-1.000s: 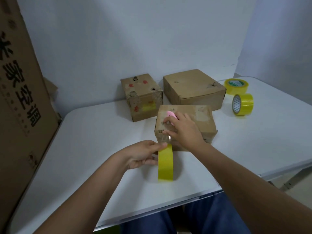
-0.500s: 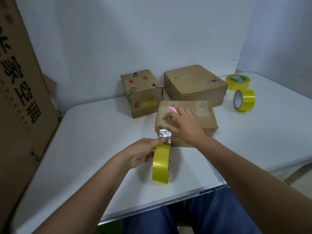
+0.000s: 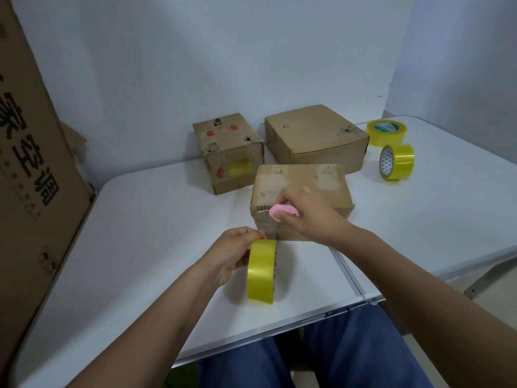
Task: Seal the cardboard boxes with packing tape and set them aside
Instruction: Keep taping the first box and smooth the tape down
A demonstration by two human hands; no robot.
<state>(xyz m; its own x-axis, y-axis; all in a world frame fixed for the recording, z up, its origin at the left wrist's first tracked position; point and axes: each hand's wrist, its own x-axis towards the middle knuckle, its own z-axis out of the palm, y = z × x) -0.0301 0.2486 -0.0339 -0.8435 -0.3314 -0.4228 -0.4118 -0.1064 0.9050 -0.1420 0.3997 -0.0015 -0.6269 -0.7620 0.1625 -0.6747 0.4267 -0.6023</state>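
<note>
Yellow tape roll being gripped by left hand; right hand pinching pink cutter at box, cutting tape; pressing the end down probably comes next.

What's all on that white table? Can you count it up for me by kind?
Cardboard boxes: 3 – near box, spotted box, wide box
Yellow tape rolls: 3 – held roll, flat roll, standing roll
Pink cutters: 1 – cutter
Total: 7
</note>
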